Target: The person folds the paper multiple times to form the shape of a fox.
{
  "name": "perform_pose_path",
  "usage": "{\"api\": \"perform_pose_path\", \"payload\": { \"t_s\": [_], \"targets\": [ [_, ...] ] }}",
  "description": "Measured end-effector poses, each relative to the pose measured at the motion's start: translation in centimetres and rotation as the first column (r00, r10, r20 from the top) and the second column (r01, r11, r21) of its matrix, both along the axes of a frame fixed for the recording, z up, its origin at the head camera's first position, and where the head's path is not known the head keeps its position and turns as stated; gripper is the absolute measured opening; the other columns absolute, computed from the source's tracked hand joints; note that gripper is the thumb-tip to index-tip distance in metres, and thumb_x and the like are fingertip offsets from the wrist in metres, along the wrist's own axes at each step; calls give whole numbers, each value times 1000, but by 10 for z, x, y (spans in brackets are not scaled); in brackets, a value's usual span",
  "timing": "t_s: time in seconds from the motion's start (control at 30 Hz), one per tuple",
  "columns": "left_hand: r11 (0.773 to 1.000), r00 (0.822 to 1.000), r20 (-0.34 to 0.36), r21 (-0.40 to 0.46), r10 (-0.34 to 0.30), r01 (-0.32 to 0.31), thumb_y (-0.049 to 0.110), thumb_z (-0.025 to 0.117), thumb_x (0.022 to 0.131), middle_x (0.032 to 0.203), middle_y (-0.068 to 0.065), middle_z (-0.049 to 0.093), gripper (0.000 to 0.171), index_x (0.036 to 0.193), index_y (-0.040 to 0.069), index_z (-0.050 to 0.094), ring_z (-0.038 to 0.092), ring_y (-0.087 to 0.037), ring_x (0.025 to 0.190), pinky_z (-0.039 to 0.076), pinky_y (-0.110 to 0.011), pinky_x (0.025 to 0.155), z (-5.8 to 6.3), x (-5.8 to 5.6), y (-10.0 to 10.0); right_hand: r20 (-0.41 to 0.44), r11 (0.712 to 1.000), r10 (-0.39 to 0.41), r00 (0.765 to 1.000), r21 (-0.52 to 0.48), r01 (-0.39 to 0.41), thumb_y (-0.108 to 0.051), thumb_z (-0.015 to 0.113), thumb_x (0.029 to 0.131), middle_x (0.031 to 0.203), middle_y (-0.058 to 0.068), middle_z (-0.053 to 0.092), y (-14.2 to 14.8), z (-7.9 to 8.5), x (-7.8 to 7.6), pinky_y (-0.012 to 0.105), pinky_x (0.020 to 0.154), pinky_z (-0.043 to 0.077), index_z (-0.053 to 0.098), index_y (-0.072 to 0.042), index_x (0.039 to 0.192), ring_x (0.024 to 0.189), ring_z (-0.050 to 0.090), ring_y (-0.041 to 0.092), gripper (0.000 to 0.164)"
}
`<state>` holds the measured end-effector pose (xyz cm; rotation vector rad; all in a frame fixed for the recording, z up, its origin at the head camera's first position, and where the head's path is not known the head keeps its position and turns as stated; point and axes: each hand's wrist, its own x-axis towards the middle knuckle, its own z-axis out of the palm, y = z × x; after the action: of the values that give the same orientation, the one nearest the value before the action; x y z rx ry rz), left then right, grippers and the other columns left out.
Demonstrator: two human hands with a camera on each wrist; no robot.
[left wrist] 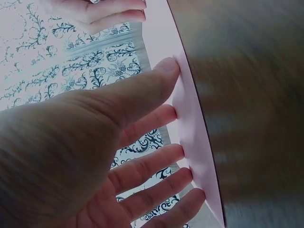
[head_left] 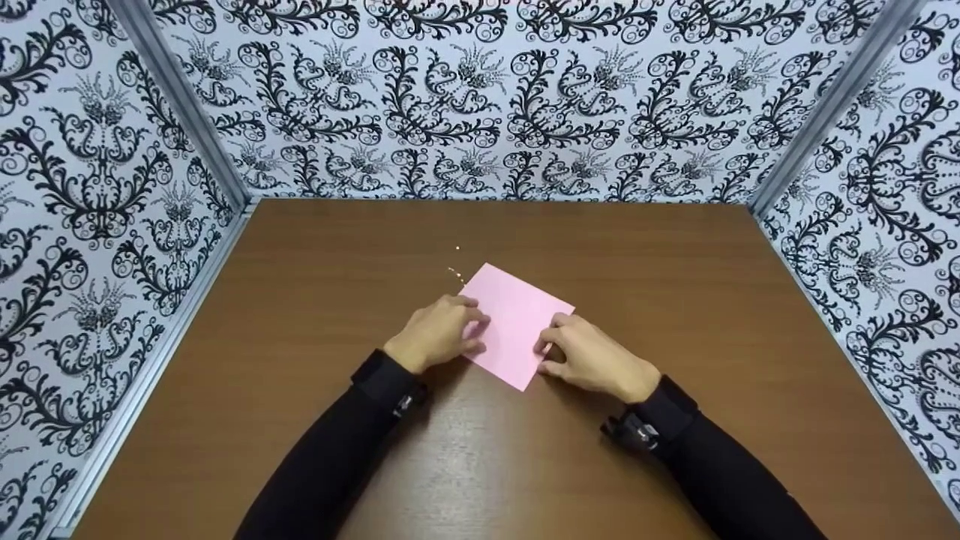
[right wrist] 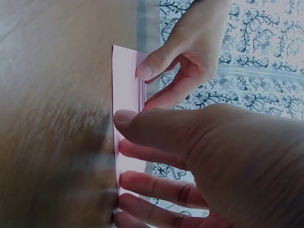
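Note:
A square sheet of pink paper (head_left: 516,319) lies flat and turned at an angle on the brown table. My left hand (head_left: 439,330) rests on its left side, with thumb and spread fingertips touching the sheet (left wrist: 192,128) in the left wrist view. On the opposite side, my right hand (head_left: 596,356) touches the right edge with its thumb and fingertips. The right wrist view shows that thumb (right wrist: 128,118) at the border of the paper (right wrist: 124,80), the other fingers beside it. Neither hand visibly pinches or lifts the sheet.
Small pale specks (head_left: 457,274) lie on the wooden table (head_left: 337,255) beyond the paper's left corner. Walls with a black-and-white scroll pattern (head_left: 465,97) and grey metal posts (head_left: 180,97) enclose the table at the back and sides.

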<state>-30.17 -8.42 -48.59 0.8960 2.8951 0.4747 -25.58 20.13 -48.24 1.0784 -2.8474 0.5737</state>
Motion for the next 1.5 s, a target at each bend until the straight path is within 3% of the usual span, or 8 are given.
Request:
{"api": "perform_pose_path", "payload": {
  "t_s": [0.17,0.37,0.57,0.87,1.0,1.13,1.33,1.5],
  "targets": [
    [1000,1000,-9,-2,13,-13,38,85,96,159,-12,63,44,137,23,78,61,-39,143,62,-63,101,2,3,0,18,999,30,999,-38,-29,-15,89,91,107,15,73,-4,-1,2,42,87,58,83,-5,110,97,70,30,22],
    [1000,1000,-30,-3,5,-5,36,87,94,153,-13,66,43,133,21,79,65,-38,137,64,-61,97,3,2,1,-12,993,101,995,-67,-101,-13,89,90,101,11,74,-11,-4,6,40,85,59,84,-6,102,95,72,27,16],
    [1000,1000,-30,11,9,-9,35,88,93,141,-8,73,39,128,19,81,69,-35,127,64,-59,95,5,-2,2,-2,992,89,996,-84,-89,-12,90,90,101,10,74,-15,-9,8,40,84,60,84,-6,99,95,72,25,13],
    [998,996,-70,37,55,-52,33,84,97,122,-11,77,30,117,11,82,71,-31,113,64,-55,91,7,-34,5,14,987,102,995,-124,-99,-9,90,89,98,11,74,-14,-9,8,35,81,62,85,-5,98,92,73,26,11],
    [998,994,-87,13,60,-59,31,84,97,122,-12,75,26,110,8,80,70,-32,111,63,-55,89,6,-52,6,4,987,100,995,-126,-99,-9,91,89,97,10,73,-14,-10,8,32,80,62,85,-6,96,92,72,24,10],
    [999,996,-75,-11,47,-48,28,83,98,124,-15,73,30,114,5,77,69,-35,112,63,-55,92,4,-65,9,5,989,96,995,-112,-94,-11,90,90,97,9,73,-14,-11,9,32,81,62,85,-7,97,93,72,23,10],
    [999,999,-41,-37,21,-22,30,83,98,134,-16,70,34,119,4,74,69,-35,117,62,-54,96,3,-82,17,33,993,64,997,-101,-60,-10,90,90,98,9,74,-13,-9,9,34,83,62,85,-7,98,94,73,23,9],
    [998,999,-44,-67,11,-14,29,82,99,128,-14,71,29,116,6,76,69,-33,116,62,-51,96,3,-88,19,37,993,59,998,-101,-55,-11,90,90,97,9,74,-14,-10,7,34,83,62,86,-7,97,94,74,24,9]
  ]
}}
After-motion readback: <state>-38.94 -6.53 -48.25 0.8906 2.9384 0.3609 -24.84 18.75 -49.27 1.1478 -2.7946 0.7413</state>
